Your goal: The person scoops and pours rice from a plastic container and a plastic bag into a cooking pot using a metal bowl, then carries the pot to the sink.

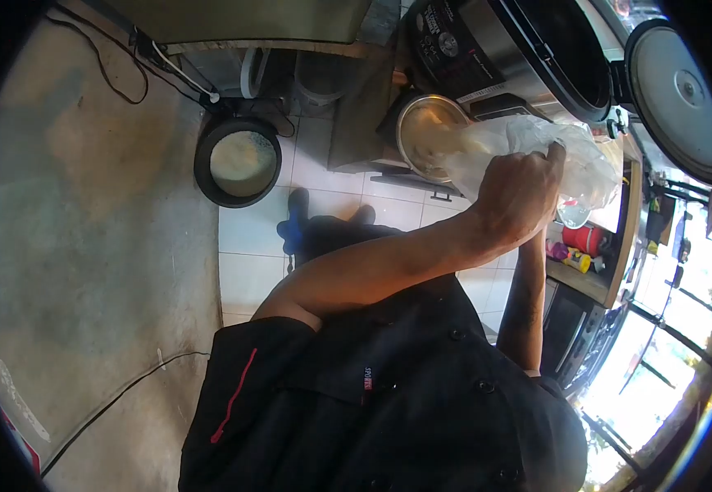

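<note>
My left hand [520, 197] is closed around a clear plastic bag [589, 160], its arm crossing in front of my body to the right. From the bag's mouth, pale grain-like contents pour in a blurred stream into a round metal bowl [402, 141]. The bowl sits beside a large silver and black cooker [487, 61], and tan contents show inside it. My right forearm [528, 303] rises behind the left wrist. The right hand itself is hidden behind the left hand and the bag, so its grip does not show.
The cooker's lid [675, 98] stands open at upper right. A black pot [208, 182] with whitish contents is low at left. Cables [118, 94] run along the left side. A shelf holds a red container [583, 239] and a yellow one. My feet are on pale floor tiles [249, 275].
</note>
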The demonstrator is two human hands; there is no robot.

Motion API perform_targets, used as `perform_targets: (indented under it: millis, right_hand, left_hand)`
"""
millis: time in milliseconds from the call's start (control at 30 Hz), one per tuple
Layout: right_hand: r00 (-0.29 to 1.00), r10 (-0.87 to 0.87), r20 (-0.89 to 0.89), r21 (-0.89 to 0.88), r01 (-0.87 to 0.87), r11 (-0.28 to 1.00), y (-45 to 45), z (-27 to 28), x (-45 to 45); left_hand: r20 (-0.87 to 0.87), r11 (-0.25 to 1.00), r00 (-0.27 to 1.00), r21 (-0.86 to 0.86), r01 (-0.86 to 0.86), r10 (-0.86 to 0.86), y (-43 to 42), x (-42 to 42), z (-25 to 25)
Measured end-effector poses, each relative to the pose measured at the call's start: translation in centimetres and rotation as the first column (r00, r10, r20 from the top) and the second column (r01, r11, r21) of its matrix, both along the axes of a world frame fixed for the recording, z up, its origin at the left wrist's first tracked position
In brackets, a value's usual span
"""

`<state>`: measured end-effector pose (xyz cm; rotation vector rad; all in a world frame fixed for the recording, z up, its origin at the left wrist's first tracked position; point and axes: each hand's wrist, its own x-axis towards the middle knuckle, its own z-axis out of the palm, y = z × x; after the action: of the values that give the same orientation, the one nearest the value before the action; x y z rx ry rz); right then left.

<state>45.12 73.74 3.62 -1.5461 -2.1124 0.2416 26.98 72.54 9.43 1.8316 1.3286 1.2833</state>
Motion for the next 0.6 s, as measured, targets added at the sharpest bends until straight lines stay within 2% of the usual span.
perform_targets:
  millis: [333,433,500,533,600]
  right_hand:
    - [1.000,-0.006,0.020,-0.023,0.006,1.000,0.0,1.3,-0.3]
    - [1.000,-0.006,0.025,-0.027,0.007,1.000,0.0,1.8,-0.2]
    - [1.000,-0.007,0.022,-0.031,0.007,0.999,0.1,1.9,-0.3]
    - [1.000,-0.006,0.021,-0.030,0.007,1.000,0.2,2.1,-0.2]
    - [1.000,-0.007,0.008,-0.035,0.007,0.999,0.4,2.6,-0.2]
  left_hand:
    - [0.007,0.999,0.999,-0.032,0.044,-0.044,-0.1,-0.4,1.3]
    - [0.043,1.000,0.999,-0.007,0.019,-0.019,0.1,-0.3,1.3]
    - [0.121,0.994,0.992,0.099,-0.053,0.041,0.2,-0.7,1.0]
    - [0.123,0.994,0.992,0.099,-0.053,0.041,0.4,-1.1,1.2]
    - [0.070,0.999,0.997,-0.050,-0.009,0.013,0.9,-2.2,1.4]
